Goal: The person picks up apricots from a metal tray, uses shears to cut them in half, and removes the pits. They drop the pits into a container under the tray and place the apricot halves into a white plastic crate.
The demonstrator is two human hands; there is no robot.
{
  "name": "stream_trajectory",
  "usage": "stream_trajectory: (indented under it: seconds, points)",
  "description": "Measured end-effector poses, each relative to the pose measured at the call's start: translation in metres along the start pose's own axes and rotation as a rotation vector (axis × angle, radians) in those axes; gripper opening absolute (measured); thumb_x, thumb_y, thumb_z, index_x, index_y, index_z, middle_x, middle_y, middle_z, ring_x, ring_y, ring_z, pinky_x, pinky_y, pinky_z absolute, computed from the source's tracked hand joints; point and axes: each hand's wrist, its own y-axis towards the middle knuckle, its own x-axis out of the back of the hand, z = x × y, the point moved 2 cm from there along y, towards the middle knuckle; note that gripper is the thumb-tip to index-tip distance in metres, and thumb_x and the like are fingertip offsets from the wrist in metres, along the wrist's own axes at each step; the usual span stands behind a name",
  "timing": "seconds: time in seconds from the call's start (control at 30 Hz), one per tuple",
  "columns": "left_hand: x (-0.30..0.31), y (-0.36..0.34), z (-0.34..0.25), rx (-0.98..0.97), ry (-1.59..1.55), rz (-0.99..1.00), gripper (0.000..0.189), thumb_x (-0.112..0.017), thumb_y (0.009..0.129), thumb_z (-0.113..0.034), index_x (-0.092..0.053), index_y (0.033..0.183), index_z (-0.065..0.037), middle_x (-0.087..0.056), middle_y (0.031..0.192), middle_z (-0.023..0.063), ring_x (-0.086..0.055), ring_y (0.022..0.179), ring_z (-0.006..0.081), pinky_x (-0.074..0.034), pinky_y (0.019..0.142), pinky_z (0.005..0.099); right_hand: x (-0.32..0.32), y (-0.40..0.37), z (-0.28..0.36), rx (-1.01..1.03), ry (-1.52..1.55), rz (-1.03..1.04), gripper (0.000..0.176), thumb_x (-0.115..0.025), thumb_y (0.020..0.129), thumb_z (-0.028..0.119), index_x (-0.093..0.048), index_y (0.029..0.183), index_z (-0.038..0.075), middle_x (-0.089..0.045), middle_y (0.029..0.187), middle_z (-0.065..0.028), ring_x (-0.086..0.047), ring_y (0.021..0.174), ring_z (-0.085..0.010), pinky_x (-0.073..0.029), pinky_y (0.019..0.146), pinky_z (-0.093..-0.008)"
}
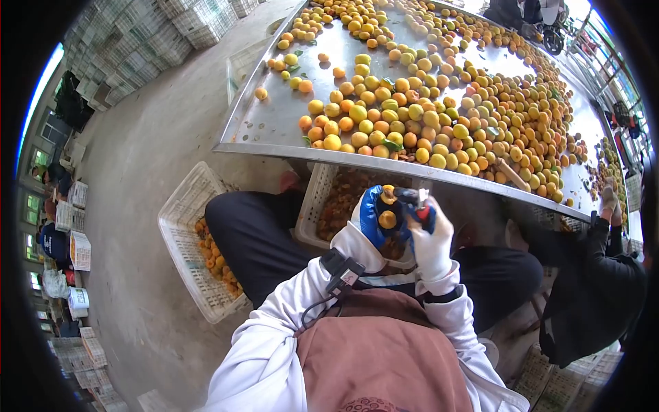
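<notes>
My left hand, in a blue-coated glove, is closed around an apricot that looks split, with two orange pieces showing at the fingers. My right hand, in a white and blue glove, grips a small hand tool with black and red parts, its exact kind unclear. The tool's dark end is right beside the fruit. Below both hands, between my knees, a white plastic crate holds brownish-orange fruit pieces, partly hidden by my hands.
A metal-rimmed table spread with many apricots stands ahead, a wooden stick near its edge. Another crate with orange fruit sits by my left leg. A person in dark clothes works at my right. Stacked crates stand back left.
</notes>
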Motion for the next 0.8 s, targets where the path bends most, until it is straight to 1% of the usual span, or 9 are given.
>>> stream_trajectory:
  seconds: [0.07,0.13,0.17,0.2,0.27,0.37,0.57,0.77,0.8]
  points:
    - [0.0,-0.003,-0.003,0.046,0.033,-0.007,0.038,-0.043,0.102,-0.037,-0.065,0.112,-0.007,-0.067,0.09,0.0069,-0.064,0.076,0.0169,-0.054,0.061,0.0319,0.011,0.007,-0.012,-0.055,0.161,-0.072,0.022,-0.064,0.09,-0.001,-0.065,0.112,-0.001,-0.065,0.089,-0.0028,-0.059,0.073,-0.0081,-0.049,0.067,-0.0225]
    - [-0.002,-0.004,-0.004,0.02,0.137,0.036,0.038,-0.043,0.102,-0.035,-0.064,0.116,-0.007,-0.061,0.078,0.0044,-0.059,0.067,0.0137,-0.051,0.054,0.0291,0.016,0.017,0.007,-0.245,0.606,-0.11,0.021,-0.064,0.093,0.005,-0.063,0.112,-0.004,-0.062,0.082,-0.0036,-0.057,0.063,-0.009,-0.046,0.055,-0.0243]
    - [-0.008,-0.006,0.0,-0.009,0.23,-0.033,0.041,-0.043,0.104,-0.04,-0.064,0.115,-0.007,-0.054,0.068,0.0016,-0.053,0.057,0.0116,-0.047,0.049,0.0263,0.014,0.025,0.019,-0.201,0.673,-0.177,0.022,-0.062,0.096,0.013,-0.063,0.108,-0.005,-0.058,0.073,-0.003,-0.053,0.053,-0.0116,-0.044,0.047,-0.0269]
    - [-0.013,-0.008,0.002,-0.004,0.228,-0.03,0.041,-0.043,0.104,-0.04,-0.064,0.115,-0.007,-0.054,0.068,0.0016,-0.053,0.057,0.0116,-0.047,0.049,0.0263,0.013,0.031,0.019,-0.17,0.729,-0.186,0.023,-0.059,0.099,0.019,-0.061,0.102,-0.004,-0.055,0.069,-0.0033,-0.048,0.048,-0.0115,-0.042,0.047,-0.0257]
    - [-0.019,-0.01,0.007,-0.024,0.317,-0.004,0.046,-0.042,0.104,-0.048,-0.064,0.11,-0.007,-0.053,0.066,0.0007,-0.049,0.051,0.0107,-0.044,0.046,0.025,0.013,0.04,0.014,-0.145,0.83,-0.133,0.023,-0.059,0.101,0.026,-0.059,0.098,0.003,-0.047,0.069,0.0001,-0.046,0.055,-0.0096,-0.039,0.047,-0.0266]
    - [-0.019,-0.011,0.015,-0.028,0.373,-0.009,0.048,-0.04,0.105,-0.049,-0.062,0.109,-0.007,-0.053,0.065,0.0007,-0.049,0.049,0.0111,-0.045,0.048,0.0269,0.003,0.05,0.005,-0.055,0.857,-0.295,0.024,-0.058,0.101,0.025,-0.055,0.091,0.003,-0.053,0.067,-0.0034,-0.042,0.045,-0.0112,-0.036,0.042,-0.0277]
    - [-0.032,-0.016,0.019,-0.064,0.429,-0.138,0.041,-0.047,0.104,-0.045,-0.062,0.1,-0.007,-0.05,0.064,-0.0007,-0.044,0.049,0.0102,-0.04,0.047,0.0265,0.001,0.054,-0.012,0.015,1.063,-0.304,0.022,-0.055,0.102,0.023,-0.054,0.089,0.007,-0.053,0.067,-0.0039,-0.042,0.044,-0.0118,-0.036,0.042,-0.0281]
    - [-0.021,-0.004,0.036,-0.244,0.483,-0.131,0.035,-0.053,0.103,-0.042,-0.063,0.103,-0.008,-0.059,0.081,-0.0007,-0.053,0.067,0.0077,-0.045,0.058,0.0249,-0.007,0.047,-0.014,0.062,1.01,-0.412,0.02,-0.058,0.1,0.02,-0.056,0.093,0.001,-0.056,0.069,-0.0075,-0.05,0.049,-0.0152,-0.041,0.044,-0.0287]
    - [-0.02,-0.001,0.038,-0.391,0.57,-0.109,0.034,-0.052,0.104,-0.039,-0.063,0.103,-0.006,-0.06,0.084,-0.0002,-0.053,0.072,0.0081,-0.045,0.064,0.0249,-0.009,0.044,-0.021,0.047,0.916,-0.484,0.02,-0.059,0.099,0.019,-0.057,0.094,0.0,-0.057,0.07,-0.009,-0.052,0.051,-0.0165,-0.042,0.045,-0.029]
